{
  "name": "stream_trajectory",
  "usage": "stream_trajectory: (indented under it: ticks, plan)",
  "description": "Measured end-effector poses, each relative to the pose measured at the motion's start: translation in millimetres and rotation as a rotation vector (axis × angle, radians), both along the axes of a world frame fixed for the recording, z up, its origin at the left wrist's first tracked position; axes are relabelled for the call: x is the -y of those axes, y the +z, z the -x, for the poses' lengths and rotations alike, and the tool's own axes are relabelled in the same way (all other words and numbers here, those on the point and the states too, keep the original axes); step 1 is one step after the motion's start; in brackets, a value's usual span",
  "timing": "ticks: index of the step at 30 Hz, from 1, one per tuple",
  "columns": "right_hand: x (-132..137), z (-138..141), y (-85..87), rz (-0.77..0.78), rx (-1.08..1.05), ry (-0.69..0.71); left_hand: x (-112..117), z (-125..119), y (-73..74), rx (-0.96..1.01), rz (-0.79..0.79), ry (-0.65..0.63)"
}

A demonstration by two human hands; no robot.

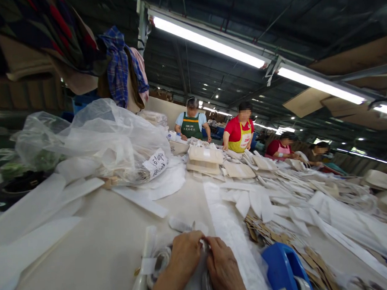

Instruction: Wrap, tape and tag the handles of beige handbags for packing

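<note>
My left hand point(183, 254) and my right hand point(225, 269) lie close together at the bottom middle of the table, fingers curled down onto a clear plastic bag point(201, 287) with a coiled white cord point(160, 261) in it. Both hands grip the bag's top edge, thumbs almost touching. A white paper band point(148, 265) wraps the cord bundle just left of my left hand. A long white strip point(228, 229) runs away from my right hand across the beige table point(98, 249).
A big clear bag with a handwritten label point(156, 163) sits at the left back. A blue tape dispenser point(282, 268) stands right of my hands beside brown card pieces point(266, 232). White strips and stacked folded goods point(204, 158) cover the right side. Several aproned people work at the far end.
</note>
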State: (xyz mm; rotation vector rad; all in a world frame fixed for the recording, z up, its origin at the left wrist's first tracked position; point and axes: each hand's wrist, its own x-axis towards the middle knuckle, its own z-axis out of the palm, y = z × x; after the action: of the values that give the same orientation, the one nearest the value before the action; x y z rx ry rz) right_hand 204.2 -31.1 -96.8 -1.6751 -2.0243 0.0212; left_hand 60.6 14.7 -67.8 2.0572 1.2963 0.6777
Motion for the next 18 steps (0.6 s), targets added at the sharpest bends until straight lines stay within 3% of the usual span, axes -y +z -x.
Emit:
stream_trajectory:
  ticks: [4, 9, 11, 14, 18]
  plan:
    - [-1, 5, 3.5, -0.045, -0.112, -0.039, -1, 1, 3.1, 0.161, 0.016, 0.072]
    - [-5, 5, 21.7, 0.092, -0.245, 0.047, -8, 2, 0.6, 0.351, 0.132, 0.053]
    - [-8, 4, 28.1, 0.082, -0.29, 0.042, -8, 2, 2.4, 0.399, 0.136, 0.043]
    - [-10, 6, 29.6, -0.038, -0.216, 0.07, -5, 2, 7.1, 0.43, 0.098, 0.066]
    - [-7, 19, 23.3, -0.328, -0.009, 0.235, -6, 4, 8.6, 0.499, 0.119, 0.063]
